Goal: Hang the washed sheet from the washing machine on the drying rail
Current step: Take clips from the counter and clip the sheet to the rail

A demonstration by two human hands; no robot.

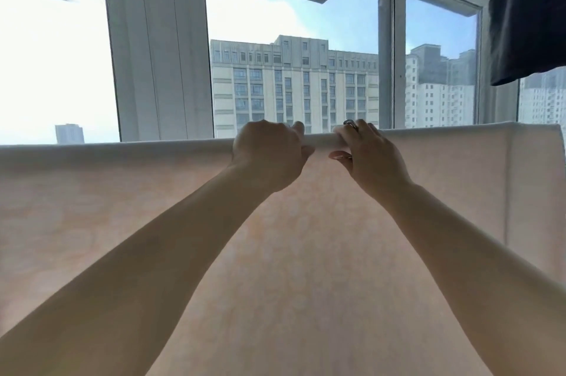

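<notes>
I am seeing the sheet (306, 253) draping over the top fold line, which is running across the view in front of the window (294, 54). My left hand (268, 155) is curling its fingers tightly over that fold, gripping it. Just beside it, my right hand (369, 158) is pinching the same fold, fingers over, thumb underneath.

Sheet (153, 207) draped over the rail, spread across the lower view. Left hand (269, 155) and right hand (367, 158) side by side on its top fold, near the middle. Window (294, 54) behind. Dark garment (526, 14) hanging above the sheet's right end.
</notes>
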